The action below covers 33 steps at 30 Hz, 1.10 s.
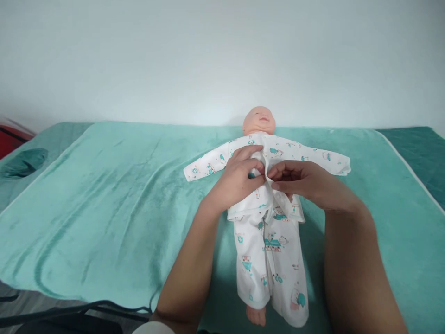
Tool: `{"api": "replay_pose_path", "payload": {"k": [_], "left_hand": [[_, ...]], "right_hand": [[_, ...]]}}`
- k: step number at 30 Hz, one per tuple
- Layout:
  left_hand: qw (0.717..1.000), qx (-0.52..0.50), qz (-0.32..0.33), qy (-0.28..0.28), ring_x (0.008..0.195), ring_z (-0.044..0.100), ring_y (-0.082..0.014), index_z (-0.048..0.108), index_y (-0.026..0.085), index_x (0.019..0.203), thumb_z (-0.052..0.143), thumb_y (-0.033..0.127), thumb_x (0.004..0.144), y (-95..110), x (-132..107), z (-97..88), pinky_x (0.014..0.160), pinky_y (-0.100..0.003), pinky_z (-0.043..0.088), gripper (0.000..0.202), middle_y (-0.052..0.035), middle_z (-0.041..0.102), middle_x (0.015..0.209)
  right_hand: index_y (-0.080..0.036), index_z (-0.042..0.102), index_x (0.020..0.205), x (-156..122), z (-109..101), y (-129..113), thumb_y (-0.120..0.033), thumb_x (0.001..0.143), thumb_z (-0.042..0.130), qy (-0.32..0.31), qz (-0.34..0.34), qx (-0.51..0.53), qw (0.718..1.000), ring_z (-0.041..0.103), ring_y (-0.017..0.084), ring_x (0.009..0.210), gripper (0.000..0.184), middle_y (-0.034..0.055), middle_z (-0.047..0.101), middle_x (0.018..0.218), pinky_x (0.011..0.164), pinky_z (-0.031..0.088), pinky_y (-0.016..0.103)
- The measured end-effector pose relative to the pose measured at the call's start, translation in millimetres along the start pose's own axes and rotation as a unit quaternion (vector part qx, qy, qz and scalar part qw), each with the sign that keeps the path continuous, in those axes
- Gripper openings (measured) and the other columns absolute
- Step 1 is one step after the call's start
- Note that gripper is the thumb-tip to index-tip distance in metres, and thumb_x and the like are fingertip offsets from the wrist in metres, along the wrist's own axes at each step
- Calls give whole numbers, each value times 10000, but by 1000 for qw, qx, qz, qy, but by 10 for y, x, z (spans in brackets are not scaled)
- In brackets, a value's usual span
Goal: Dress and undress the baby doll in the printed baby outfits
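A baby doll (259, 121) lies on its back on a teal blanket (114, 195), head away from me, arms spread. It wears a white shirt (208, 166) and white trousers (267, 264) printed with small teal animals. My left hand (239, 174) pinches the left edge of the shirt front at the doll's chest. My right hand (302, 182) pinches the right edge, fingertips meeting the left hand's at the middle seam. One bare foot (256, 315) pokes out of a trouser leg.
The blanket covers a table that runs up to a plain white wall (208, 55). A red object (10, 139) and a dark green cloth (24, 162) sit at the far left. Dark cables (69, 311) hang below the near edge.
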<state>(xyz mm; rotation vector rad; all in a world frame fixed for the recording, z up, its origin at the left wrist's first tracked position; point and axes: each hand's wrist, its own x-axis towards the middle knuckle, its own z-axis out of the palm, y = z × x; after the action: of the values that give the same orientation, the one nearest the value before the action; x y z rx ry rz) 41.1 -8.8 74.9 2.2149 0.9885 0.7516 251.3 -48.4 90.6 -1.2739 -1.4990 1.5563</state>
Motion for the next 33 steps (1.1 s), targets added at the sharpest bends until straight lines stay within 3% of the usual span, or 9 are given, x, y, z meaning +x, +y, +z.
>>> {"api": "replay_pose_path", "payload": {"k": [5,11,17,23,29,33], "left_hand": [[1000,-9,16,-1,1494,343,-263,632,207,817,595,115,841,-49,29,9,1242,-526,297,102,-43,478,1534],[989,-145,-1,-20,1471,394,-261,655,212,826,646,259,893,-127,44,-63,1204,-493,359,83,-33,481,1537],[977,-208,-15,-48,1475,390,-272,669,215,836,643,276,907,-139,28,-122,1167,-470,404,97,-8,457,1562],[979,-198,1,-40,1481,382,-272,665,201,816,667,270,884,-151,60,-68,1214,-492,339,97,-36,469,1552],[980,-196,8,-39,1484,388,-257,668,212,818,659,257,891,-172,69,-50,1204,-489,368,86,-14,472,1560],[981,-189,-1,-39,1484,395,-254,678,220,814,662,228,888,-164,74,-47,1196,-502,389,76,1,474,1561]], "right_hand": [[-222,733,998,26,-20,67,-376,848,795,3,-12,9,1000,578,111,695,224,28,639,906,540,490,204],[-238,756,1012,52,-78,148,-370,830,829,11,-48,37,998,559,102,693,236,22,640,871,545,463,198],[-248,770,1055,68,-86,173,-385,819,840,20,-51,57,997,557,108,701,282,40,661,927,529,434,207],[-234,759,1089,73,-49,144,-367,840,821,15,-59,42,997,503,64,581,289,23,645,871,463,395,184],[-213,711,1054,71,-2,70,-284,826,813,12,-38,42,998,543,78,616,260,1,609,833,489,450,180],[-210,645,1072,73,30,42,-313,829,808,-13,-31,48,998,554,96,628,311,0,604,845,505,488,204]]}}
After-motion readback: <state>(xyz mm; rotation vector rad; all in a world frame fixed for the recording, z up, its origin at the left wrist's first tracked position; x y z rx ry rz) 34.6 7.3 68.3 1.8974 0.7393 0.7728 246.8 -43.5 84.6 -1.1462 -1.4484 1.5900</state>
